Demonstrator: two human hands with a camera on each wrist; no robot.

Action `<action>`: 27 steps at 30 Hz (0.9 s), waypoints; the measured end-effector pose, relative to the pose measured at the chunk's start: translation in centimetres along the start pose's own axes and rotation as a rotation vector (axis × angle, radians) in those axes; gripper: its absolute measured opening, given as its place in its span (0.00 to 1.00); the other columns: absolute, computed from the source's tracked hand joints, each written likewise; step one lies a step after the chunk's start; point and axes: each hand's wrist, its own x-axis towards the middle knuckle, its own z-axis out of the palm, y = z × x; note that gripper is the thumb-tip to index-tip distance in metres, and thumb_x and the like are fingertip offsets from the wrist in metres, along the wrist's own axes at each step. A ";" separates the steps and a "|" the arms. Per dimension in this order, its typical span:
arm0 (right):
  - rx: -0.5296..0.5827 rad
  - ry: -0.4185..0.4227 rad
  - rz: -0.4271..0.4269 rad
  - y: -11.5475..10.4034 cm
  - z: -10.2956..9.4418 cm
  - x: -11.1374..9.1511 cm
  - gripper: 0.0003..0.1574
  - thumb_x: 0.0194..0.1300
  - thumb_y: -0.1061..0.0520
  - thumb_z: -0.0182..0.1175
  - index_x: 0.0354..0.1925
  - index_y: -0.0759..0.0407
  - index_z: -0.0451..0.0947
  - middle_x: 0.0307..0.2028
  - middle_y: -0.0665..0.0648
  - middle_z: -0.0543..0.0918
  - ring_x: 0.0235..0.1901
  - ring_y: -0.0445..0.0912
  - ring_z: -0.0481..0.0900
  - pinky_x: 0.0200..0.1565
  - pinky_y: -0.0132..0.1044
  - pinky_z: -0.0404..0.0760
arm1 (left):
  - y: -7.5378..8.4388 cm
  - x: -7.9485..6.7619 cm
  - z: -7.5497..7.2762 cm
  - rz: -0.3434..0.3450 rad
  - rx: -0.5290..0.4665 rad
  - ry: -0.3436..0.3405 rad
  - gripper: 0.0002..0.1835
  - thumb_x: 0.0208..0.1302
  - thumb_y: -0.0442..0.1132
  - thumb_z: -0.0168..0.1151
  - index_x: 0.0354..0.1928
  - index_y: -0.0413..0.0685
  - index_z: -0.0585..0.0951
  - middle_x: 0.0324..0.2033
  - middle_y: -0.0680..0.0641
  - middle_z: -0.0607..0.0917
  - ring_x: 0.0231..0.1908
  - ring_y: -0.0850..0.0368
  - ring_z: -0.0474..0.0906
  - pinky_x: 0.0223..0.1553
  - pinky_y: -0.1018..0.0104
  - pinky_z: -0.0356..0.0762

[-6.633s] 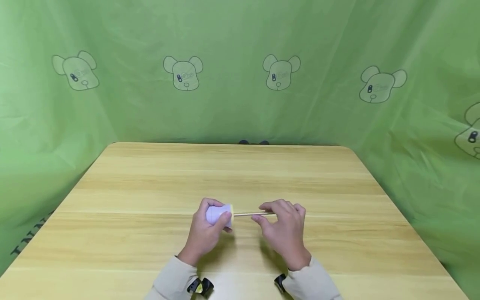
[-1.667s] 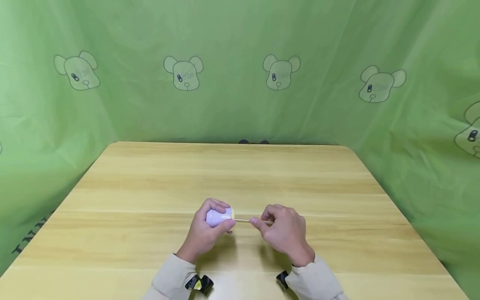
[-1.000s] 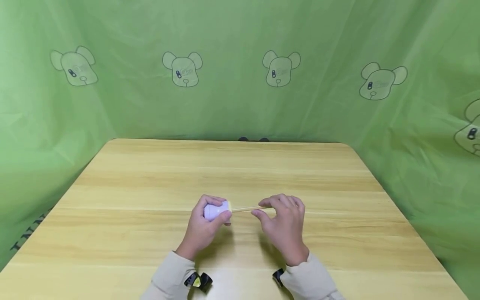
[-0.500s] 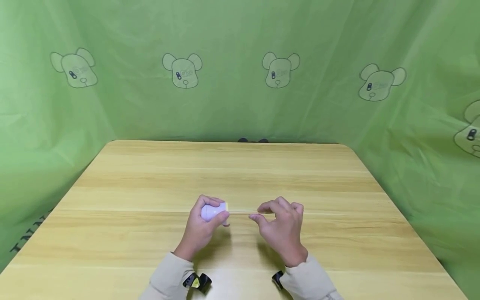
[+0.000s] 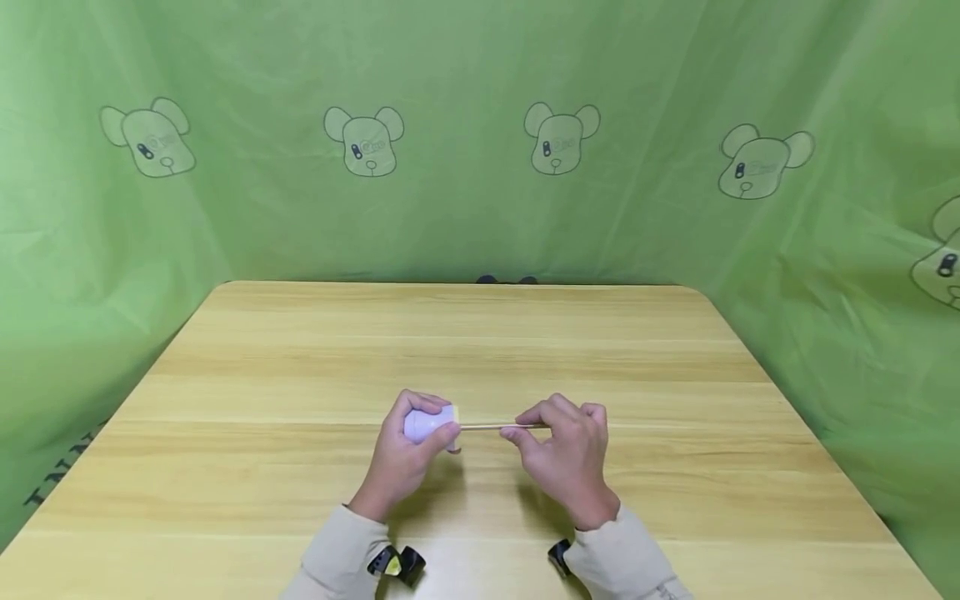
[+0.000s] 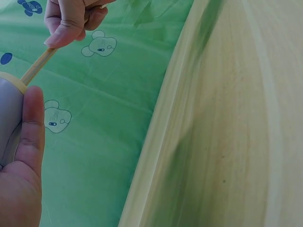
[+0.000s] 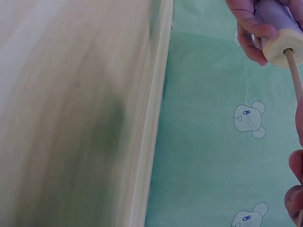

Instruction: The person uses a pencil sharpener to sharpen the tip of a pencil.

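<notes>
Wooden stick (image 5: 483, 427) seated in the end of a lavender cylinder (image 5: 427, 423)

The left hand (image 5: 401, 460) wraps the cylinder, fingers curled over its far side and thumb along the near side. The right hand (image 5: 567, 462) pinches the stick between thumb and fingers. Both hands are raised above the near part of the table (image 5: 480, 350), with the cylinder left of centre, lying sideways, and the stick running right from it, roughly level. The right wrist view shows the stick entering a hole in the cream end (image 7: 274, 49); how deep it goes is hidden.

The step in hand looks to be working the stick within that hole; whether by turning, pushing or drawing, I cannot tell. The next move seems to call for a firm left grip on the cylinder and a right pinch that stays in line with the hole, so the stick neither bends nor binds.
</notes>
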 end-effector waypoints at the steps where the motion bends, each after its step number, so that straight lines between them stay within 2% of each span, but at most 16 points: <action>1: -0.001 -0.011 0.000 0.1 0.0 0.0 0.19 0.31 0.54 0.82 0.20 0.56 0.80 0.19 0.49 0.79 0.17 0.42 0.74 0.32 0.42 0.59 | 0.0 0.0 0.0 -0.001 -0.002 -0.003 0.14 0.58 0.22 0.61 0.40 0.30 0.65 0.47 0.31 0.72 0.37 0.47 0.77 0.33 0.55 0.86; 4: -0.022 -0.062 0.023 0.1 -0.1 -0.1 0.18 0.34 0.53 0.81 0.20 0.54 0.80 0.20 0.48 0.80 0.18 0.40 0.75 0.30 0.39 0.62 | 0.0 0.0 0.0 -0.007 0.009 -0.003 0.14 0.58 0.22 0.61 0.40 0.30 0.66 0.46 0.31 0.72 0.38 0.47 0.77 0.32 0.55 0.86; 7: -0.063 -0.120 0.042 0.1 -0.2 -0.1 0.16 0.40 0.52 0.79 0.20 0.51 0.79 0.17 0.44 0.78 0.16 0.36 0.71 0.28 0.36 0.62 | 0.0 0.0 0.0 -0.008 0.015 -0.002 0.14 0.58 0.22 0.62 0.39 0.30 0.66 0.46 0.31 0.72 0.38 0.47 0.77 0.32 0.55 0.86; 11: -0.088 -0.154 0.027 0.2 -0.2 -0.1 0.14 0.47 0.47 0.73 0.20 0.52 0.80 0.16 0.43 0.77 0.15 0.35 0.69 0.29 0.37 0.62 | 0.0 0.1 0.1 -0.008 0.014 -0.002 0.14 0.57 0.22 0.62 0.39 0.30 0.66 0.46 0.31 0.72 0.38 0.46 0.77 0.32 0.55 0.86; 13: -0.079 -0.172 0.039 0.1 -0.3 -0.2 0.16 0.44 0.46 0.75 0.22 0.52 0.81 0.20 0.44 0.79 0.16 0.34 0.67 0.28 0.35 0.63 | -0.1 -0.1 0.1 -0.024 0.026 0.006 0.14 0.57 0.23 0.63 0.39 0.31 0.67 0.46 0.32 0.72 0.39 0.46 0.76 0.32 0.55 0.86; 17: -0.064 -0.177 0.044 -0.1 -0.3 -0.7 0.21 0.32 0.48 0.82 0.23 0.52 0.82 0.29 0.47 0.81 0.18 0.35 0.67 0.26 0.32 0.67 | -0.2 -0.7 0.0 -0.060 0.041 0.022 0.14 0.57 0.22 0.63 0.39 0.32 0.67 0.47 0.32 0.73 0.39 0.46 0.77 0.32 0.55 0.86; 20: -0.044 -0.142 0.037 -0.2 -0.1 -0.4 0.21 0.30 0.52 0.83 0.23 0.54 0.83 0.29 0.49 0.81 0.22 0.40 0.73 0.37 0.43 0.70 | -0.2 -0.5 0.0 -0.057 0.049 0.015 0.14 0.57 0.22 0.63 0.40 0.31 0.67 0.48 0.32 0.73 0.39 0.46 0.78 0.34 0.55 0.86; 22: -0.014 -0.124 0.048 -0.1 0.0 -0.1 0.20 0.31 0.56 0.83 0.24 0.57 0.83 0.27 0.51 0.82 0.24 0.42 0.75 0.41 0.50 0.66 | -0.2 -0.1 0.1 -0.043 0.055 0.007 0.14 0.57 0.23 0.63 0.40 0.31 0.67 0.48 0.31 0.73 0.39 0.46 0.78 0.35 0.55 0.86; 24: 0.006 -0.121 0.066 0.0 0.0 0.2 0.20 0.31 0.58 0.83 0.25 0.58 0.83 0.26 0.50 0.81 0.24 0.44 0.74 0.41 0.52 0.62 | -0.1 0.2 0.2 -0.033 0.056 0.006 0.15 0.57 0.23 0.63 0.41 0.31 0.67 0.48 0.32 0.73 0.39 0.46 0.78 0.35 0.55 0.86; 27: 0.025 -0.130 0.073 -0.1 0.0 0.1 0.21 0.29 0.60 0.84 0.25 0.58 0.82 0.25 0.49 0.81 0.21 0.42 0.70 0.38 0.48 0.60 | -0.1 0.1 0.3 -0.049 0.052 0.011 0.15 0.56 0.22 0.63 0.40 0.31 0.67 0.48 0.32 0.73 0.39 0.45 0.78 0.34 0.55 0.86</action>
